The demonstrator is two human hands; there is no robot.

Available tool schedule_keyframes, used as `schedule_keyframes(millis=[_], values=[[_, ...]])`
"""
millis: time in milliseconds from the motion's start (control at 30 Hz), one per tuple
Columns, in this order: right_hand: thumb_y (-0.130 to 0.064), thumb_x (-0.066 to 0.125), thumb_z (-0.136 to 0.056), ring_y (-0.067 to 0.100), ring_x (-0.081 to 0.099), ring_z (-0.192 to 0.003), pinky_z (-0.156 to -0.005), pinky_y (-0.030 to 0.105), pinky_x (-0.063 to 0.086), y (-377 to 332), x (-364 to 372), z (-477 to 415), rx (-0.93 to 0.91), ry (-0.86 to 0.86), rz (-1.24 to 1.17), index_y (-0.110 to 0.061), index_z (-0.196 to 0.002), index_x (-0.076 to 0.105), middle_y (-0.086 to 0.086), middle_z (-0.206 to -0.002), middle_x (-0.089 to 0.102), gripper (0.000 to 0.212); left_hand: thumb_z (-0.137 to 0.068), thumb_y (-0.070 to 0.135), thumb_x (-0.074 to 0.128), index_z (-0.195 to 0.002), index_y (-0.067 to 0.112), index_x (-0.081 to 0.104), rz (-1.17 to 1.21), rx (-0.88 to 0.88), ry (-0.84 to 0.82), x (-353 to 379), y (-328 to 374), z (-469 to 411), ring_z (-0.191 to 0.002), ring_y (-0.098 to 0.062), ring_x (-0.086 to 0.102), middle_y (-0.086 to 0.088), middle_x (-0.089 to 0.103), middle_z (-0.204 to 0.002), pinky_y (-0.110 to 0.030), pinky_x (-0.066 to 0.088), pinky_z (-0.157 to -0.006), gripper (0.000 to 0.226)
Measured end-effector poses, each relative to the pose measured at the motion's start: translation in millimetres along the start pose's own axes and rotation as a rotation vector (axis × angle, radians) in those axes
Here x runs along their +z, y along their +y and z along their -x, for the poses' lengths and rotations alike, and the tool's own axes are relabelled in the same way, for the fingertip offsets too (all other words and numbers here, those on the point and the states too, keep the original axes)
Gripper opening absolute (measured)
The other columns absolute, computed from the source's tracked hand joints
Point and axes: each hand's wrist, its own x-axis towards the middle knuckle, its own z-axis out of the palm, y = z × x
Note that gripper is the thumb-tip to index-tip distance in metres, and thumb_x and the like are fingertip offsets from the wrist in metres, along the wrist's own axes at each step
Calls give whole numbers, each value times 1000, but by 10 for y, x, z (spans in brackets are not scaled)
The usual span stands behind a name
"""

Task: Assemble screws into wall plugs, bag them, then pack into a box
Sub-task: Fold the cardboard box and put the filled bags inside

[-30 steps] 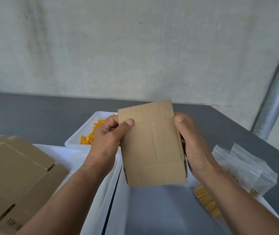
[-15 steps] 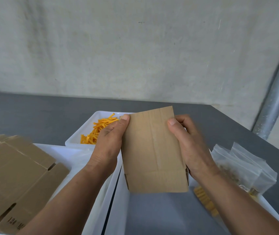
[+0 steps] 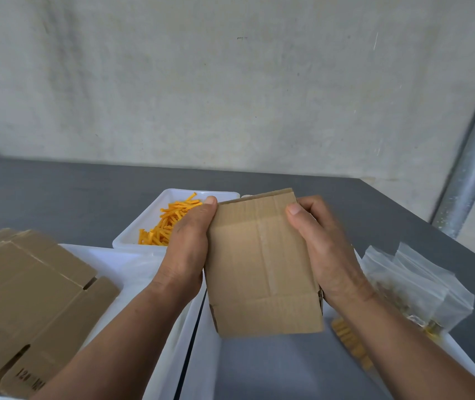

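Two hands are closed on one small box [image 3: 262, 267] of plain brown corrugated cardboard, creased with fold lines and held long side up above the grey table [image 3: 57, 197]. The left hand [image 3: 187, 249] is wrapped round its left edge, thumb at the top corner; the right hand [image 3: 325, 249] is curled round its right edge. Dark stamped characters beginning "120" are carried by one of the flattened cartons [image 3: 28, 298] stacked at left; the rest is blurred. Orange wall plugs [image 3: 172, 223] are heaped in one white rectangular tray [image 3: 132, 238]. Several clear plastic bags [image 3: 415, 278] are piled at right.
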Motion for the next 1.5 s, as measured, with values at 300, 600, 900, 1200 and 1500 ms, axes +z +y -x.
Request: schedule_keyframes(millis=[300, 600, 900, 1200, 1500], values=[[-59, 55, -79, -5, 59, -79, -74, 27, 45, 16, -9, -14, -32, 38, -2, -44, -90, 55, -28, -88, 61, 19, -94, 36, 56, -107, 30, 60, -74, 103, 76, 6, -16, -6, -84, -8, 58, 7, 64, -100, -28, 45, -73, 14], [-58, 49, -81, -4, 56, -105, -90, 28, 42, -16, -12, -11, -46, 13, 37, -46, -100, 65, -24, -110, 62, 27, -94, 20, 53, -89, 14, 76, -90, 132, 12, 22, -2, 16, -79, 0, 64, 12, 73, -86, -27, 47, -78, 24], [-52, 50, -81, 0, 57, -90, -73, 13, 40, -67, -76, -4, -88, 43, 98, -27, -83, 64, -10, -97, 63, 29, -98, 43, 48, -85, 23, 73, -562, 383, -99, -18, 28, 54, -90, 4, 61, 18, 71, -92, -9, 42, -77, 35], [-50, 49, -81, 5, 55, -99, -79, 10, 37, -126, -101, 59, -294, -55, 229, -27, -75, 59, -5, -97, 61, 26, -67, 92, 37, -154, 34, 3, -1359, 478, -494, 162, 315, 239, -146, -1, 2, 15, 11, -161, -26, 5, -119, 110], [-51, 55, -80, -5, 46, -122, -87, 9, 35, -149, -157, 49, -298, -146, 275, -34, -79, 62, -7, -115, 55, 19, -63, 85, 48, -132, 66, 28, -1131, 368, -663, 238, 285, 143, -111, -8, 51, 8, 51, -113, -35, 45, -98, 75]])
